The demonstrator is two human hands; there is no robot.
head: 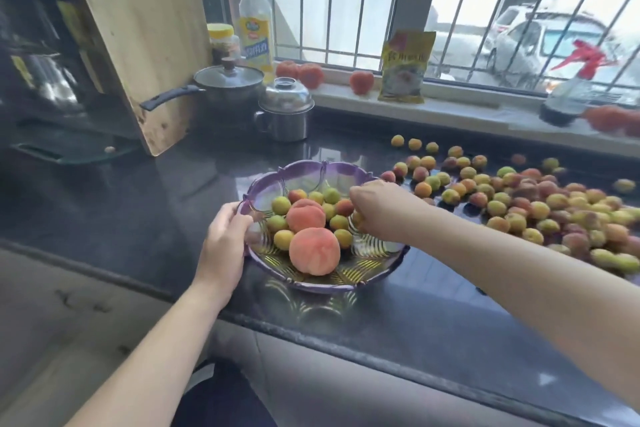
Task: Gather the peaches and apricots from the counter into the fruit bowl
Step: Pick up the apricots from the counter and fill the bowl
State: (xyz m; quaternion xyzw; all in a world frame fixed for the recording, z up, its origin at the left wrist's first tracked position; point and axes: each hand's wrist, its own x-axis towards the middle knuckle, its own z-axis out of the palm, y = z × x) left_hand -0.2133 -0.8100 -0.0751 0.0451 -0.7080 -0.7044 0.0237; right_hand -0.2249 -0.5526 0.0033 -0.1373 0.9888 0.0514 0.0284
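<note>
The left hand (225, 239) grips the fruit bowl (367, 274) by its rim; the right hand (377, 210), fingers curled inside, holds an apricot (356, 218), mostly hidden. Loose fruit (519, 204) lies rightward.

Left hand (225, 239) grips the left rim of the purple fruit bowl (367, 282) on the dark counter (138, 204). Right hand (377, 210) is over the bowl's right side, fingers curled down round a small apricot (356, 217). Bowl holds 2 peaches (314, 251) plus small apricots. Loose fruit pile (540, 204) lies right of the bowl. Pot (228, 83), steel mug (285, 111), oil bottle (255, 28) behind.
</note>
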